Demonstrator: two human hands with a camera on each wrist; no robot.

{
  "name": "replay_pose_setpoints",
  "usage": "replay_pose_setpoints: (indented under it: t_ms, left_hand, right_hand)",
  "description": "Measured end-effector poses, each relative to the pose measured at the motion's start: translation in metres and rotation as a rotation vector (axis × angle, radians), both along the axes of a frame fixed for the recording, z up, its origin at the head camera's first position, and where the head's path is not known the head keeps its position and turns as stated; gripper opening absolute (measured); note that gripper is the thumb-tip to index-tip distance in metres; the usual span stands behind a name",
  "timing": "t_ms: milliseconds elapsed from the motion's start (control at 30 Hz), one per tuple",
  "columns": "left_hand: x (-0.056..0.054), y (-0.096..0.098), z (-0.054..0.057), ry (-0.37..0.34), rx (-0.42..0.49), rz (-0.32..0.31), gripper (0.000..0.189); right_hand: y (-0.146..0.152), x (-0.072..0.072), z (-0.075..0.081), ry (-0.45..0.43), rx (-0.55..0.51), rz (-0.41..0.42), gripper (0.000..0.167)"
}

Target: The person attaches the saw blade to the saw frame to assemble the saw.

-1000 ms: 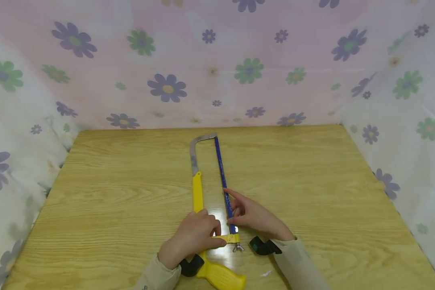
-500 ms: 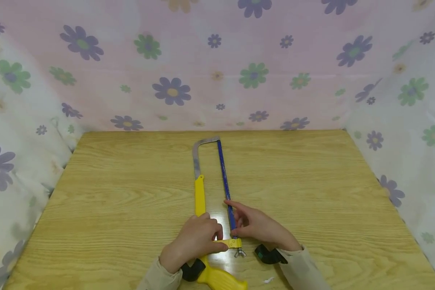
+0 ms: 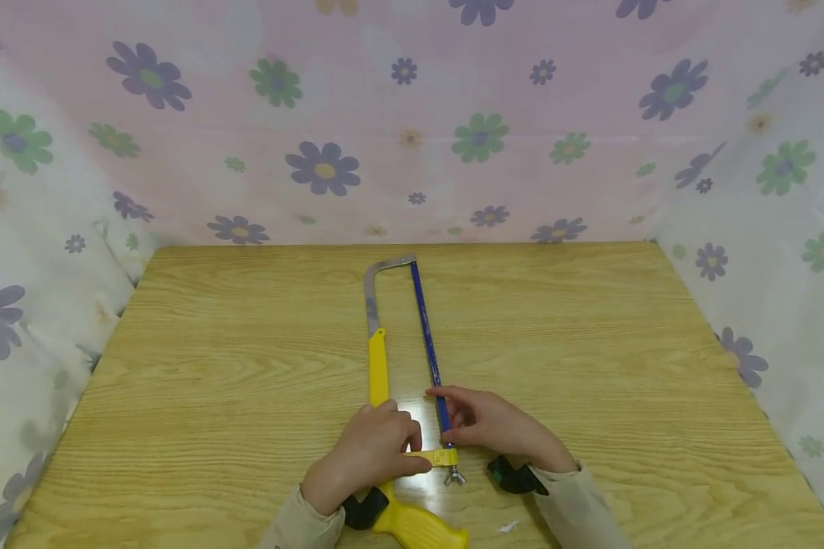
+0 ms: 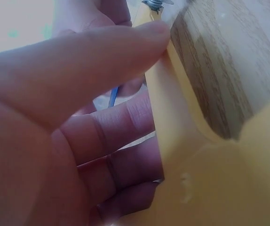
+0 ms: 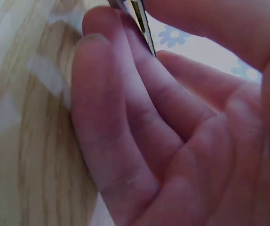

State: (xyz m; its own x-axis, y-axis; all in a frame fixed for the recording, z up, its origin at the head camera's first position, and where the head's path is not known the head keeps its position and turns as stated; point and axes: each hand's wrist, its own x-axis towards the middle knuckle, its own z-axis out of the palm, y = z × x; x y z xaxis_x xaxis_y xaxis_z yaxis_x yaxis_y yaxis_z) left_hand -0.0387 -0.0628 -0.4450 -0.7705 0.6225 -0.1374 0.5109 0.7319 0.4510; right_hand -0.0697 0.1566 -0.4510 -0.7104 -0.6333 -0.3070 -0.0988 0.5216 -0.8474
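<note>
A hacksaw (image 3: pixel 378 370) with a yellow frame and handle and a grey metal front bow lies on the wooden table, its handle toward me. My left hand (image 3: pixel 371 450) grips the frame near the handle, thumb along the short yellow arm (image 4: pixel 172 103) that bears the blade's near end. From the bow's tip down to that arm runs the blue blade (image 3: pixel 426 328). My right hand (image 3: pixel 490 423) pinches the blade's near end between thumb and fingers. Just below the arm sticks out a silver wing nut (image 3: pixel 455 476), which neither hand touches.
A small white scrap (image 3: pixel 509 527) lies on the table (image 3: pixel 590 328) right of the saw handle. Flowered curtains (image 3: pixel 405 114) enclose the table at the back and both sides. Black bands (image 3: pixel 515 476) sit at both wrists.
My right hand has slid down the blade toward its near end, closer to the yellow arm. The left hand keeps its grip, and the view has shifted slightly.
</note>
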Motion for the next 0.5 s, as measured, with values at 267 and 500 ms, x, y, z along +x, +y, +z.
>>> replay_pose_setpoints:
  t_ms: [267, 500]
  left_hand:
    - [-0.0004, 0.0007, -0.0003, 0.012, -0.014, -0.001, 0.024]
    - [0.0, 0.0011, 0.0006, -0.001, -0.017, 0.005, 0.024]
  right_hand:
    - [-0.0001, 0.0003, -0.0001, 0.007, 0.016, 0.009, 0.052]
    - [-0.0021, 0.0019, 0.0052, -0.022, 0.004, -0.001, 0.049]
